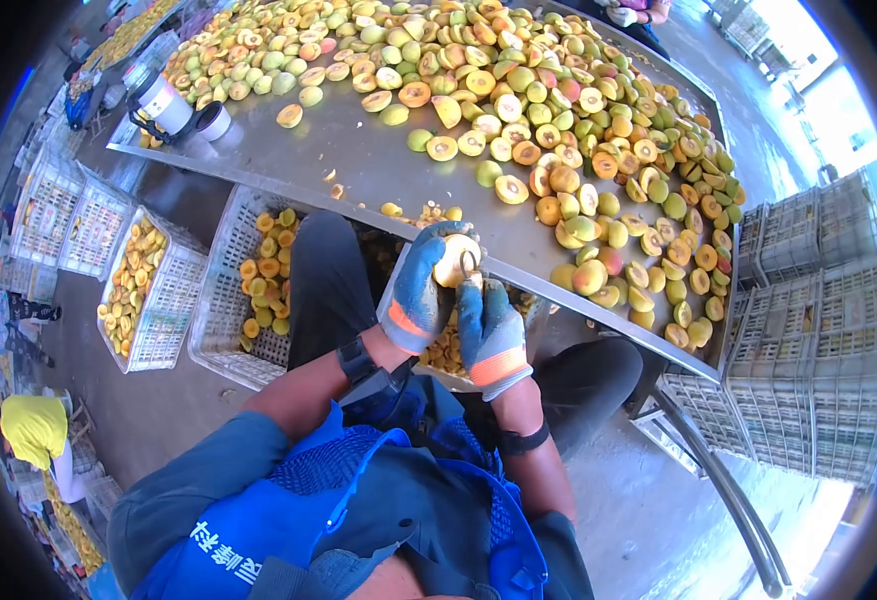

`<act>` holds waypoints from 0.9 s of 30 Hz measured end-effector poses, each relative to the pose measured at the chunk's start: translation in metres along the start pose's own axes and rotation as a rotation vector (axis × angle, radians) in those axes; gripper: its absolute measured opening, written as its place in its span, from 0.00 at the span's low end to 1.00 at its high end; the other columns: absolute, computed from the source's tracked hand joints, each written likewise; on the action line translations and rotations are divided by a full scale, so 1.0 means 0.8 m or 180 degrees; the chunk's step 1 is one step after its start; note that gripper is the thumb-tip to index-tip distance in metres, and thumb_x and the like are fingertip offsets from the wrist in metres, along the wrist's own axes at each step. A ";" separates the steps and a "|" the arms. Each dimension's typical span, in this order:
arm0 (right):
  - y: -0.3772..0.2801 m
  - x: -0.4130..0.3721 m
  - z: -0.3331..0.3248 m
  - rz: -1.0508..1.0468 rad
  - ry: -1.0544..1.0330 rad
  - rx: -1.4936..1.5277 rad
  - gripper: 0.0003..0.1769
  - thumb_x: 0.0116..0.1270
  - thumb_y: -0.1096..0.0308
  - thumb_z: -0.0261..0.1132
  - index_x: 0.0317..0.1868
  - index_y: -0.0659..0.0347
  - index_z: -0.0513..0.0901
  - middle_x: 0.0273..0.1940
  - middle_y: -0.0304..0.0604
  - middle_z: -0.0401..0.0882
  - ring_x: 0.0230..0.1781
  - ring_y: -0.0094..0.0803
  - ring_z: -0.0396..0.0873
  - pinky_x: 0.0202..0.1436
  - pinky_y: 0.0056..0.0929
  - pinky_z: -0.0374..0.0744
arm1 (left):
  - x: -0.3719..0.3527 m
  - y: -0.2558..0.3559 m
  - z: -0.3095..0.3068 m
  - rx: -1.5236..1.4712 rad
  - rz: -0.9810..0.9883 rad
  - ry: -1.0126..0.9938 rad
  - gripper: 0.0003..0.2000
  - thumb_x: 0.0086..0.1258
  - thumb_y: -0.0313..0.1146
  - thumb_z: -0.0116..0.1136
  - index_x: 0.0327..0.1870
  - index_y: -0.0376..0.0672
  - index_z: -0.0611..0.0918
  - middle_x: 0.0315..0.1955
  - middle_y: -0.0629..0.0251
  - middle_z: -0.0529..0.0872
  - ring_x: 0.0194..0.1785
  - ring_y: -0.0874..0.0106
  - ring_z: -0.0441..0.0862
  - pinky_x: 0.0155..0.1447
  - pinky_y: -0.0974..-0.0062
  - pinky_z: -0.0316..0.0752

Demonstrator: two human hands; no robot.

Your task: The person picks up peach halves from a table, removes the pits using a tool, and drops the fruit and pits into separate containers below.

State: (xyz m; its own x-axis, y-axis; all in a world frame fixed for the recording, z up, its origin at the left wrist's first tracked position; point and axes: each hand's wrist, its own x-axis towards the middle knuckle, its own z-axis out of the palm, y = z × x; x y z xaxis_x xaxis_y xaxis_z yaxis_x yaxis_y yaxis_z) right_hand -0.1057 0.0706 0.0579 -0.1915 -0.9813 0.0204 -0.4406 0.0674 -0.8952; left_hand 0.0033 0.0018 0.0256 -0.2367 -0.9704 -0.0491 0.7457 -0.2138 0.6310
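My left hand (420,290), in a blue-and-grey glove with an orange band, is closed around a halved peach (455,262), its pale cut face turned up. Close against it, my right hand (493,338) in a matching glove is closed, fingertips at the fruit's lower edge. A small curved metal loop tool (470,263) shows at the cut face above the right fingers; its handle is hidden in the glove. Both hands are over my lap at the near edge of the metal table (358,170). Below them, peach pieces (445,350) lie in a container, partly hidden.
Many halved peaches (558,130) cover the table's far and right parts. A thermos (161,103) and its cup (213,121) stand at the left. Crates of peaches (208,310) sit left of my knee. Stacked crates (808,370) stand at right. Other people (33,430) are around.
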 end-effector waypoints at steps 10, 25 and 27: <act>0.011 -0.020 0.038 0.0184 0.0048 0.0950 0.16 0.82 0.62 0.57 0.51 0.70 0.80 0.35 0.58 0.84 0.35 0.34 0.82 0.39 0.37 0.79 | -0.027 -0.002 -0.023 0.2724 0.1133 -0.0137 0.18 0.82 0.41 0.44 0.63 0.39 0.75 0.51 0.59 0.83 0.51 0.68 0.83 0.57 0.71 0.81; 0.028 -0.010 0.025 0.0440 -0.0834 0.0776 0.19 0.82 0.56 0.55 0.51 0.68 0.79 0.33 0.50 0.83 0.32 0.43 0.83 0.35 0.36 0.78 | -0.018 0.009 -0.019 0.0046 -0.0442 -0.0263 0.10 0.80 0.32 0.51 0.54 0.37 0.77 0.44 0.59 0.84 0.47 0.68 0.85 0.54 0.65 0.86; 0.020 -0.011 0.019 0.1105 -0.1138 0.1903 0.16 0.83 0.56 0.55 0.48 0.61 0.81 0.27 0.29 0.75 0.22 0.18 0.73 0.24 0.19 0.69 | -0.018 0.002 -0.033 0.0613 -0.0169 -0.0521 0.11 0.81 0.34 0.50 0.54 0.37 0.77 0.45 0.59 0.84 0.47 0.68 0.85 0.54 0.66 0.85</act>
State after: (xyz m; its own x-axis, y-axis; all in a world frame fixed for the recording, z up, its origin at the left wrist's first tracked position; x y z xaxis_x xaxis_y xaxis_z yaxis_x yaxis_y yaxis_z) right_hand -0.0978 0.0773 0.0369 0.1073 -0.9272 -0.3589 0.1601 0.3724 -0.9142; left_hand 0.0244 0.0127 0.0073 -0.3818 -0.9238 0.0301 0.6009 -0.2234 0.7675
